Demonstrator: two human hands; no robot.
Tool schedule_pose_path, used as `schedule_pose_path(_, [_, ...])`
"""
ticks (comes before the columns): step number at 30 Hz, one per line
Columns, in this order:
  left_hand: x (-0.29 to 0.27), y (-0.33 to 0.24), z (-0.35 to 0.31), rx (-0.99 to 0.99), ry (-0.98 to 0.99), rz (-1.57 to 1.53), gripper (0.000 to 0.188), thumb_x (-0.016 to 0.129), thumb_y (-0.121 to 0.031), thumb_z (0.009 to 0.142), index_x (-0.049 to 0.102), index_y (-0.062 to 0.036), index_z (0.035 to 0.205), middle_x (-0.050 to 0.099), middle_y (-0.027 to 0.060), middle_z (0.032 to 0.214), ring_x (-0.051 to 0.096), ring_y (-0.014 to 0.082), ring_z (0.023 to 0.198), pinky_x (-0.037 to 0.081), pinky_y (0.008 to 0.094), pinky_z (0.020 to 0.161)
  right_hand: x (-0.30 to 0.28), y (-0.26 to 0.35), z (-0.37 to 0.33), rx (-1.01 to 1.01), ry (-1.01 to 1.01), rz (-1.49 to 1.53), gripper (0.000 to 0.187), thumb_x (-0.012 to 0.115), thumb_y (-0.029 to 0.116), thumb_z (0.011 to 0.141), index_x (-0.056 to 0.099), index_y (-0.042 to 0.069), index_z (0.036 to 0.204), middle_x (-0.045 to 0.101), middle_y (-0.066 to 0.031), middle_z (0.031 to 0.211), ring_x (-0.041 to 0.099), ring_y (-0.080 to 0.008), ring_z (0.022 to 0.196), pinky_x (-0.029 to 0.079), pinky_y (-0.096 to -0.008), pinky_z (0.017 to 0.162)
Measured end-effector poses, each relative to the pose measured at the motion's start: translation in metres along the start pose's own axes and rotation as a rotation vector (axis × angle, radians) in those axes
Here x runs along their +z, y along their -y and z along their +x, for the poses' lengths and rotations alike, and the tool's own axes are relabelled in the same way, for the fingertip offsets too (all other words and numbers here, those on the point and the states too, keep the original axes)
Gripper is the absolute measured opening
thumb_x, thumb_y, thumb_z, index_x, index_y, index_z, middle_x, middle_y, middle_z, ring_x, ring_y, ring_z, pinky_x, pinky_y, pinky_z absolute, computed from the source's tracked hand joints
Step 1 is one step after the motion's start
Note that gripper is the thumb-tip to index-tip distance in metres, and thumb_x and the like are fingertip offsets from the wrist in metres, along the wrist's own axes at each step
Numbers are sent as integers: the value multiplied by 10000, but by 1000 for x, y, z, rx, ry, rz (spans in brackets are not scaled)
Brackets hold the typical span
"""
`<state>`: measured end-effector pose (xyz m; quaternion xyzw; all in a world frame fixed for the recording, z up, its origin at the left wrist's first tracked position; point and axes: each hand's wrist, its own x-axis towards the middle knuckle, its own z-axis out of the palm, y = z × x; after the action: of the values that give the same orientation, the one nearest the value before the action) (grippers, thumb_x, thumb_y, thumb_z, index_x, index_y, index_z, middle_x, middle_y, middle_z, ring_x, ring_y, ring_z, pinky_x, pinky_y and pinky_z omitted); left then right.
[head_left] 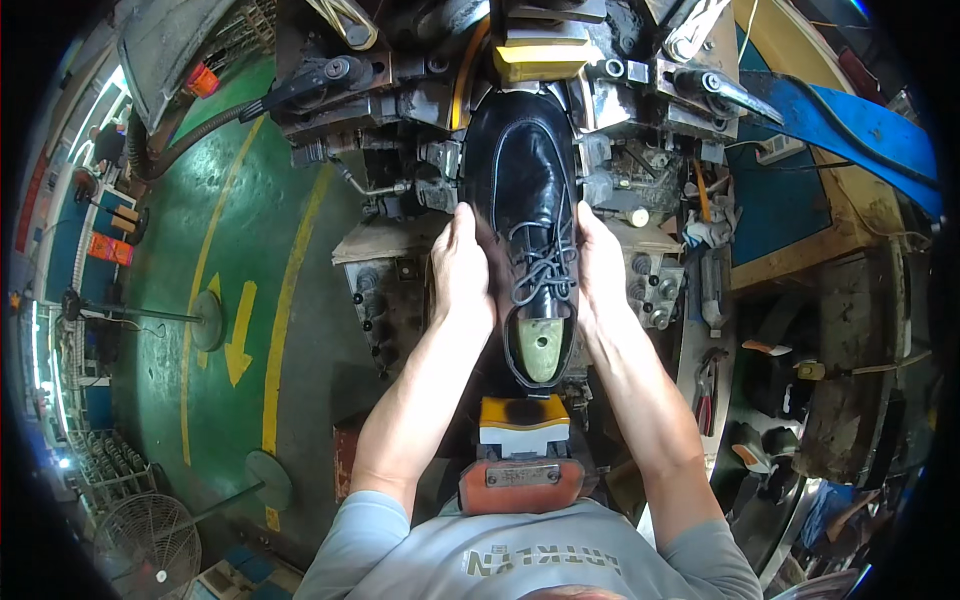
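A glossy black lace-up shoe lies lengthwise in the middle of a machine, toe pointing away from me. Out of its heel opening shows a pale green shoe last with a small hole. Dark laces hang loosely over the tongue. My left hand grips the shoe's left side and my right hand its right side, fingers mostly hidden beneath it. The toe sits under a yellow pad, between metal clamps. Just behind the heel is a yellow-and-white block.
An orange-red padded piece of the machine sits close to my chest. Lever knobs flank the machine. Right of it are red-handled pliers and a blue metal arm. Left are a green floor with yellow markings and a fan.
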<state>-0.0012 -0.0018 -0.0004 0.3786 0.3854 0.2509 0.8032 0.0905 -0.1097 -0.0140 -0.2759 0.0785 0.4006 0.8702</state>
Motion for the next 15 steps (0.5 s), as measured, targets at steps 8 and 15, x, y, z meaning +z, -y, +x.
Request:
schedule_pose_path(8, [6, 7, 0, 17, 8, -148, 291, 488, -298, 1013, 591, -68, 867, 580, 0, 770, 546, 100, 648, 468, 258, 582, -19, -8, 7, -191, -26, -63, 227, 503, 186, 980, 613, -7, 932, 647, -97, 908, 612, -182, 814, 519, -348, 767])
schedule_pose_path(15, [-14, 19, 11, 56, 47, -136, 245, 446, -228, 1017, 548, -75, 855, 538, 0, 741, 532, 108, 627, 463, 260, 553, -10, -14, 7, -276, -98, -167, 218, 506, 89, 933, 590, 19, 745, 575, -22, 733, 525, -96, 662, 461, -265, 651])
